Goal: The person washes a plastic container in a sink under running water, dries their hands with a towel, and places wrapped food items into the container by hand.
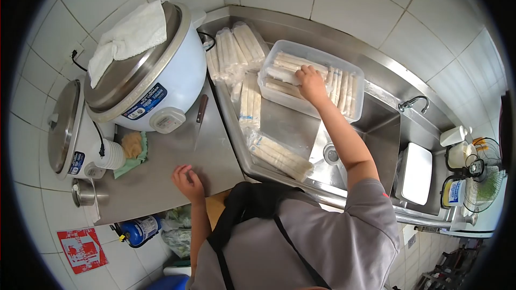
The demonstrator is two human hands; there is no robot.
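Arranging of pale sticks [283, 75] appears underway in the far tub [279, 96]: right hand [312, 85] on them, fingers together, clamping indeterminable; left hand [189, 184] empty, fingers apart; any next move calls for close alignment.

pack [284, 75] partly hidden by right hand [312, 81], blue object [167, 283] cut off below, cooker label [145, 102] fine print too small

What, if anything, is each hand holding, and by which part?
The left hand holds nothing. The right hand's fingers are on the pale sticks in the plastic tub; whether they grip any, and by which part, cannot be told.
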